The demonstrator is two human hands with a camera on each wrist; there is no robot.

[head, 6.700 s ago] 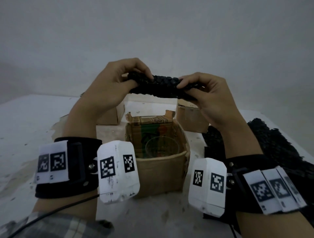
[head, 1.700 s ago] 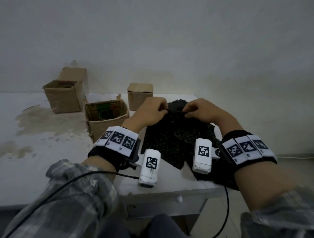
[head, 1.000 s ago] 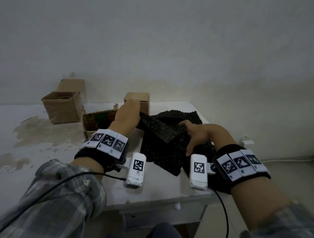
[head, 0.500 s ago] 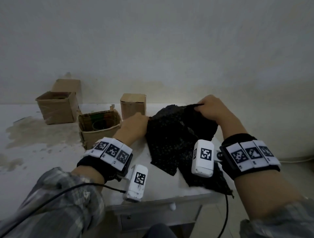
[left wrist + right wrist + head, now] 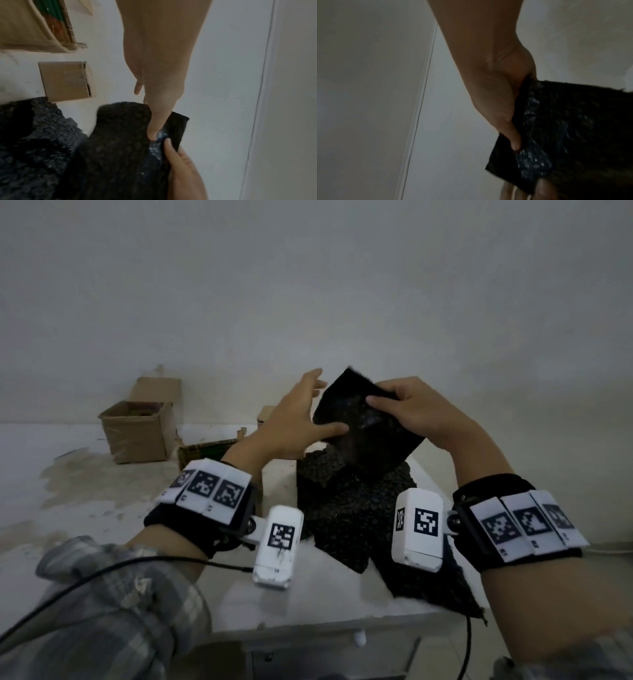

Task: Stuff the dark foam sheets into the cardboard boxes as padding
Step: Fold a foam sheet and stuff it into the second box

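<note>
I hold one dark foam sheet (image 5: 359, 436) up above the table. My right hand (image 5: 411, 412) grips its upper right edge, thumb (image 5: 513, 142) on the front face. My left hand (image 5: 301, 419) is at the sheet's left side with straight, spread fingers, and only its thumb (image 5: 154, 128) presses the sheet (image 5: 120, 148). A pile of foam sheets (image 5: 349, 508) lies on the table below. An open cardboard box (image 5: 205, 453) with a green lining stands left of the pile, partly hidden by my left wrist.
Another open cardboard box (image 5: 137, 429) stands at the far left by the wall. A small closed box (image 5: 67, 81) sits behind the pile. The stained white table (image 5: 85, 491) ends close to me, with the pile overhanging its front right corner. A cable runs along my left sleeve.
The sheet has been lifted higher off the pile and turned towards me. My left hand let go of its left edge and now only touches it with the thumb.
</note>
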